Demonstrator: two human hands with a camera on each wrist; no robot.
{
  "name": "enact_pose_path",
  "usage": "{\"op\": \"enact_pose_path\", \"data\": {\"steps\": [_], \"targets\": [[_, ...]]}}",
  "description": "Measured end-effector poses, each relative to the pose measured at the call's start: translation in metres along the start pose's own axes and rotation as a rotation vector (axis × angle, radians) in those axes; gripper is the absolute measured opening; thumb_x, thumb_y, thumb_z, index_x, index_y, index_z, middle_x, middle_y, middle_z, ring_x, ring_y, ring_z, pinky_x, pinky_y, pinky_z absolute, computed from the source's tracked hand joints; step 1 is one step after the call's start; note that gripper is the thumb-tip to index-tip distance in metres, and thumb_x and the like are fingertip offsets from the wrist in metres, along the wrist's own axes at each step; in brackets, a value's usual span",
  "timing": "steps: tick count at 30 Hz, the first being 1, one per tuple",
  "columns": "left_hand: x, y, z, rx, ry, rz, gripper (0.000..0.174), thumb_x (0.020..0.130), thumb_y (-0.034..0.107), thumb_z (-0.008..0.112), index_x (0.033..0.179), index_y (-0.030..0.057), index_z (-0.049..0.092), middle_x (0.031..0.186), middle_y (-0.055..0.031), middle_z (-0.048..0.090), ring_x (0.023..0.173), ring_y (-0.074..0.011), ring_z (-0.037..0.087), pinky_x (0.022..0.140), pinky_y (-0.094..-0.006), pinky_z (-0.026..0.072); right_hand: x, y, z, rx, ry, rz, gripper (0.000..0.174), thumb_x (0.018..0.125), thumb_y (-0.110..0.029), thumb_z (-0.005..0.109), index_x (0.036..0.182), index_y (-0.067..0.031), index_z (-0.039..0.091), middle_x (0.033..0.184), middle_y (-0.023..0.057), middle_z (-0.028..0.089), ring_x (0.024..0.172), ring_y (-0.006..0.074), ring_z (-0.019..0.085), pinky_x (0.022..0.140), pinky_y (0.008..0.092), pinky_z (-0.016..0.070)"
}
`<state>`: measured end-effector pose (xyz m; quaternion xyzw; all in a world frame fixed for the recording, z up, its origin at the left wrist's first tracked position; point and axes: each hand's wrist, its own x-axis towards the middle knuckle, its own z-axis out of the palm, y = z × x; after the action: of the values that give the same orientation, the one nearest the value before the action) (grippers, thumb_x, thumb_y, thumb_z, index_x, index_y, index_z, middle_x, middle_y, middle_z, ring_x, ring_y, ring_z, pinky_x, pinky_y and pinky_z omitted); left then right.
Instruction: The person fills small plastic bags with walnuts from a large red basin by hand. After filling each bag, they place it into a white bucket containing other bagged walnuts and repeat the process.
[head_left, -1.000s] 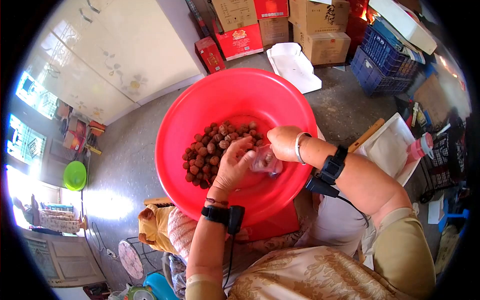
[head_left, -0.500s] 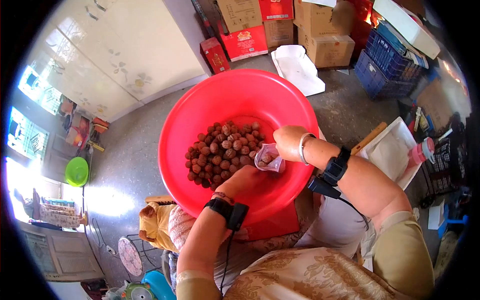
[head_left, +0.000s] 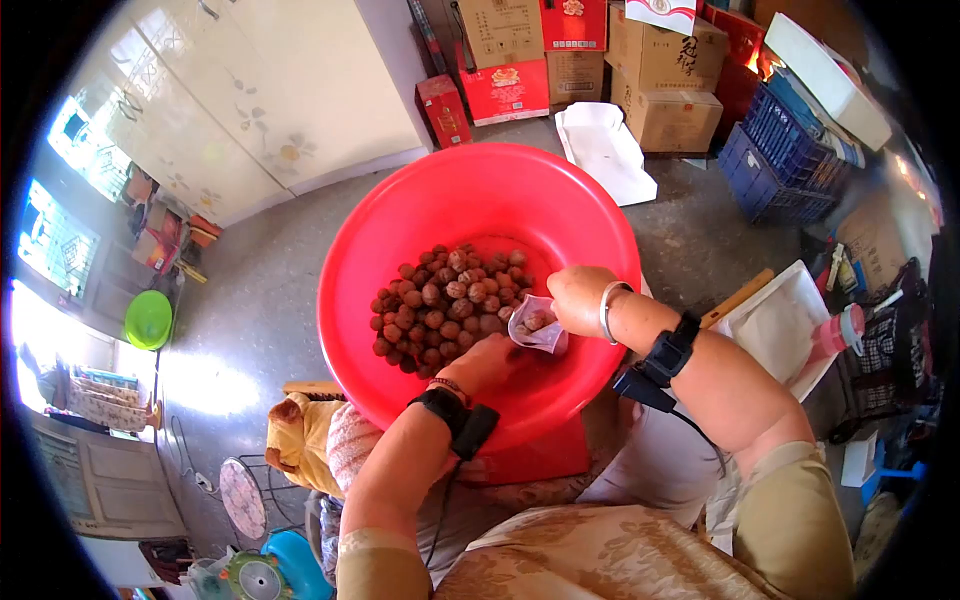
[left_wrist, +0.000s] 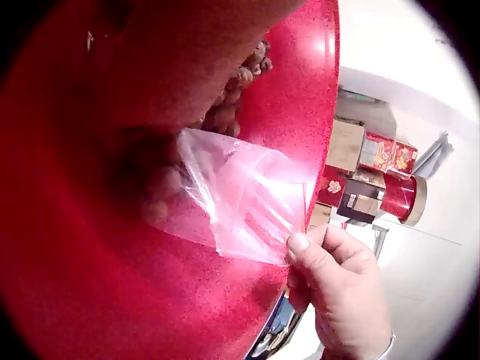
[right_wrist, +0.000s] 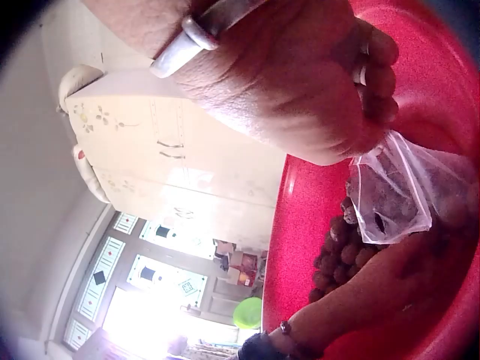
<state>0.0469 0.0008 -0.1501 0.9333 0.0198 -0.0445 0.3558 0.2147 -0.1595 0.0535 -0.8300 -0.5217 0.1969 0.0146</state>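
Observation:
Brown walnuts (head_left: pixel 430 310) lie heaped in a large red basin (head_left: pixel 460 180). My right hand (head_left: pixel 583 298) pinches the rim of a clear plastic bag (head_left: pixel 540 337) between thumb and fingers, as the left wrist view also shows with the bag (left_wrist: pixel 247 195) stretched from the fingertips. A few walnuts sit inside the bag, whose mouth gapes toward the heap. Low in the basin, my left hand (head_left: pixel 485 365) reaches in beside the bag, at the near edge of the heap. Its fingers are hidden in shadow and behind the bag, so I cannot tell what they hold.
Cardboard boxes (head_left: pixel 670 120) and a white foam tray (head_left: pixel 605 155) stand beyond the basin. Blue crates (head_left: pixel 775 180) are at the far right. To the right is a white box (head_left: pixel 770 325) with a pink bottle (head_left: pixel 840 330). A green basin (head_left: pixel 148 320) stands at left.
My left hand has gone from the bag's mouth down to the basin floor at the bag's near side. The bag's mouth has spread wider. My right hand keeps its grip.

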Motion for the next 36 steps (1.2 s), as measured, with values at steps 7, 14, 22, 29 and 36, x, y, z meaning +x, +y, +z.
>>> {"op": "enact_pose_path", "data": {"steps": [7,14,22,29,36], "targets": [[-0.013,0.021,-0.02,0.197,-0.349,-0.234,0.031,0.084,0.013,0.061,0.112,0.0079,0.074,0.111,-0.025,0.071,0.107,-0.0408,0.067,0.093,-0.0481,0.054,0.003,0.002,0.005,-0.054,-0.039,-0.021,0.021,0.09,-0.019,0.063,0.094,-0.0007,0.072,0.097,0.024,0.073,0.095,0.0417,0.071,0.085,0.0503,0.0563],[-0.013,0.043,-0.06,0.195,-0.205,-0.27,0.03,0.083,0.022,0.069,0.107,0.0048,0.073,0.099,-0.0205,0.074,0.095,-0.038,0.072,0.084,-0.0458,0.0553,0.007,0.007,0.011,-0.028,-0.005,-0.038,0.021,0.09,-0.019,0.063,0.09,-0.0001,0.072,0.095,0.0242,0.072,0.094,0.0419,0.071,0.084,0.0509,0.056],[-0.016,0.096,-0.109,-0.881,0.542,-0.274,0.009,0.093,0.008,0.072,0.102,0.0065,0.069,0.088,0.0027,0.065,0.074,-0.0065,0.058,0.066,-0.0223,0.0491,0.003,0.003,0.006,-0.006,0.011,-0.031,0.022,0.091,-0.019,0.063,0.09,0.0004,0.072,0.094,0.0249,0.072,0.093,0.0428,0.071,0.083,0.051,0.0559],[-0.013,0.084,-0.105,-0.781,0.562,-0.214,0.011,0.097,0.011,0.07,0.107,0.005,0.07,0.089,0.0023,0.067,0.079,-0.0078,0.059,0.07,-0.0244,0.0492,0.003,0.001,0.005,0.028,0.027,-0.039,0.022,0.093,-0.02,0.063,0.091,0.0006,0.071,0.093,0.0246,0.072,0.093,0.0436,0.07,0.083,0.0512,0.0557],[-0.031,0.027,-0.098,-0.108,0.577,-0.451,0.017,0.087,0.016,0.072,0.1,0.0044,0.071,0.089,-0.0116,0.072,0.081,-0.0238,0.069,0.074,-0.0371,0.0548,0.004,0.0,0.004,0.014,0.008,-0.028,0.022,0.082,-0.008,0.062,0.095,0.0009,0.077,0.099,0.0256,0.074,0.094,0.0409,0.073,0.083,0.0477,0.0581]]}}
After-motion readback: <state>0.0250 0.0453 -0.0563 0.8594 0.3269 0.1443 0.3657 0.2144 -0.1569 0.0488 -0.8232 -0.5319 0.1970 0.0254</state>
